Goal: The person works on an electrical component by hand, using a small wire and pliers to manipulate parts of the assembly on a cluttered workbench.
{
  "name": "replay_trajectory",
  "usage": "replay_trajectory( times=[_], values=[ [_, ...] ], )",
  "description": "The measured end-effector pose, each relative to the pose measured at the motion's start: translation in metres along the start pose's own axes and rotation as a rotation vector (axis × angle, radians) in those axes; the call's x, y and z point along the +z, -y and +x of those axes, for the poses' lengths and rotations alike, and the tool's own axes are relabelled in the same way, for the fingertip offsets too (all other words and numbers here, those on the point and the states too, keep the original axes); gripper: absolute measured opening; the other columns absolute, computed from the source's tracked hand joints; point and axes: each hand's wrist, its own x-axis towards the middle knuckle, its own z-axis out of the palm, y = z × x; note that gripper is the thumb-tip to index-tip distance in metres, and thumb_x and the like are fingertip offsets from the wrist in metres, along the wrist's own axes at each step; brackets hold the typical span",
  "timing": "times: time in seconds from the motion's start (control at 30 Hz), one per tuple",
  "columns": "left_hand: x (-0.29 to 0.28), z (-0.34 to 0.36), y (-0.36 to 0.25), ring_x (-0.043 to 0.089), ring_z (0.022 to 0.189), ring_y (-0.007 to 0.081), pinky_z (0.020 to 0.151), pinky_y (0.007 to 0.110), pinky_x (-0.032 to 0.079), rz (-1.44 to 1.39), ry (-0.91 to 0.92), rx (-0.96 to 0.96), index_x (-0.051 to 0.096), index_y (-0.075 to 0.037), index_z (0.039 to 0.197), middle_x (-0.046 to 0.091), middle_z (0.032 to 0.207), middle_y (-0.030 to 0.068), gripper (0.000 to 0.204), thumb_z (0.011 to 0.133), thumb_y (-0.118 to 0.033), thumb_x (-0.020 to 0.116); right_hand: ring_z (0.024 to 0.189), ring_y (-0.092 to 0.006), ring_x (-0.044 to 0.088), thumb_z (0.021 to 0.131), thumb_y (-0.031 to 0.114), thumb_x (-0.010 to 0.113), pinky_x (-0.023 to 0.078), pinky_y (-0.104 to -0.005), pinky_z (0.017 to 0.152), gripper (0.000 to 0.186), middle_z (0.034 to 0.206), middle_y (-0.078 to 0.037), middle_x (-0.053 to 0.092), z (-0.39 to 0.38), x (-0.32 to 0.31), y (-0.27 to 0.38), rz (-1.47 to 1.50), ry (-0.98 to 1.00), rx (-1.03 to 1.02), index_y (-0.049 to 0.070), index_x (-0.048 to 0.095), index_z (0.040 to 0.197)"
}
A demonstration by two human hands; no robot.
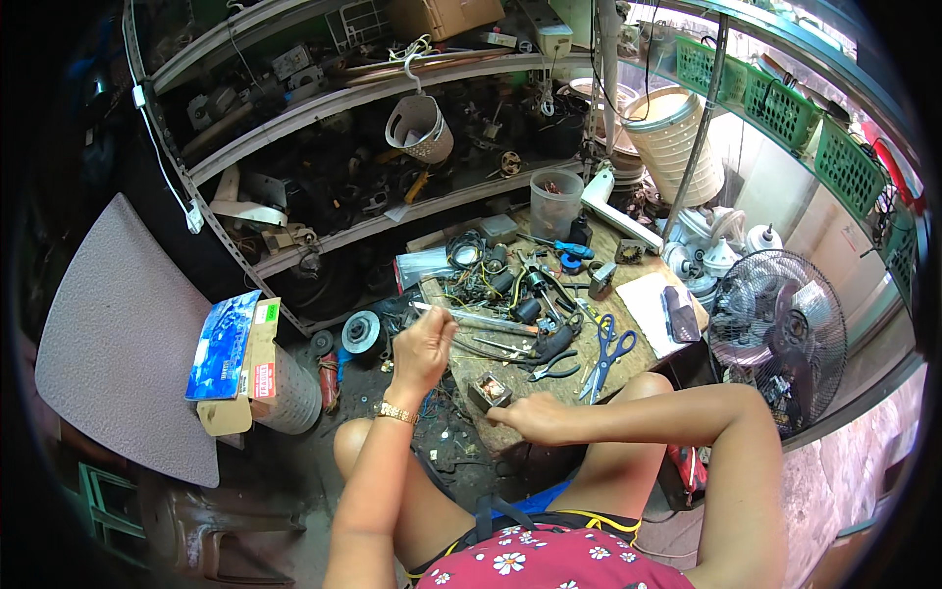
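My left hand [420, 349] is raised over the bench's near left, fingers closed on a thin, light-coloured metal piece [422, 305]. Lower right of it, my right hand [538, 417] has its curled fingers at a small square metal part with copper inside [490, 391] on the worn wooden bench [599, 398]. Behind the hands lie metal bars [491, 322], tangled wires [466, 250], a pair of pliers [552, 371] and blue-handled scissors [613, 348]. What my right fingertips grip is partly hidden.
Cluttered shelves [324, 103] stand at the back. At left are a grey board [128, 344], boxes [221, 348] on a bin and a round metal part [363, 335]. At right are a fan [775, 344], white housings [726, 245], green baskets [849, 167] and a clear tub [554, 201].
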Motion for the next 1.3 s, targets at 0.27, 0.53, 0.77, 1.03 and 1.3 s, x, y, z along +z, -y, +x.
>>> replay_trajectory(
  times=[0.27, 0.53, 0.77, 1.03, 1.3],
  values=[
    [-0.019, -0.026, -0.032, 0.049, 0.065, 0.0122, 0.062, 0.027, 0.041, -0.416, 0.588, -0.131, 0.061, -0.001, 0.107, 0.051, 0.073, 0.0032, 0.046, 0.101, -0.046, 0.056, 0.081, -0.0283, 0.071, 0.082, 0.011, 0.061, 0.055, -0.0424, 0.066, 0.019, 0.087, -0.005, 0.071, -0.01, -0.143, -0.016, -0.328, -0.639, -0.108, 0.017, 0.068, 0.098],
    [0.018, -0.011, -0.063, 0.03, 0.054, 0.0031, 0.048, 0.02, 0.026, -1.106, -0.241, -0.699, 0.054, -0.009, 0.102, 0.039, 0.073, -0.0052, 0.031, 0.108, -0.038, 0.045, 0.077, -0.0292, 0.071, 0.085, 0.003, 0.068, 0.055, -0.0358, 0.064, 0.015, 0.086, -0.011, 0.072, 0.002, -0.113, 0.004, 0.035, -1.138, 0.021, 0.008, 0.071, 0.099],
    [0.045, 0.004, -0.06, 0.052, 0.072, 0.013, 0.068, 0.032, 0.047, -1.497, -0.549, -0.926, 0.053, -0.013, 0.111, 0.052, 0.084, -0.0004, 0.033, 0.108, -0.043, 0.041, 0.072, -0.0308, 0.069, 0.08, 0.004, 0.062, 0.054, -0.0424, 0.059, 0.024, 0.083, -0.01, 0.068, 0.023, -0.012, 0.013, -0.122, -0.84, 0.104, 0.013, 0.067, 0.102],
    [0.049, -0.02, -0.022, 0.049, 0.069, 0.0212, 0.066, 0.035, 0.044, -0.384, -0.241, -0.272, 0.05, -0.005, 0.116, 0.05, 0.082, 0.0049, 0.055, 0.106, -0.056, 0.033, 0.076, -0.0297, 0.07, 0.082, 0.009, 0.061, 0.055, -0.0414, 0.06, 0.011, 0.082, -0.009, 0.068, -0.001, -0.042, 0.016, -0.228, -0.657, 0.02, 0.008, 0.062, 0.093],
    [0.036, -0.028, -0.061, 0.051, 0.071, 0.0249, 0.066, 0.035, 0.043, -0.448, 0.454, -0.16, 0.054, -0.001, 0.107, 0.048, 0.078, 0.0087, 0.055, 0.102, -0.056, 0.047, 0.072, -0.024, 0.065, 0.076, 0.021, 0.077, 0.052, -0.038, 0.06, 0.015, 0.074, -0.004, 0.067, 0.004, -0.132, -0.009, -0.403, -0.771, -0.127, 0.011, 0.066, 0.077]
  ],
)
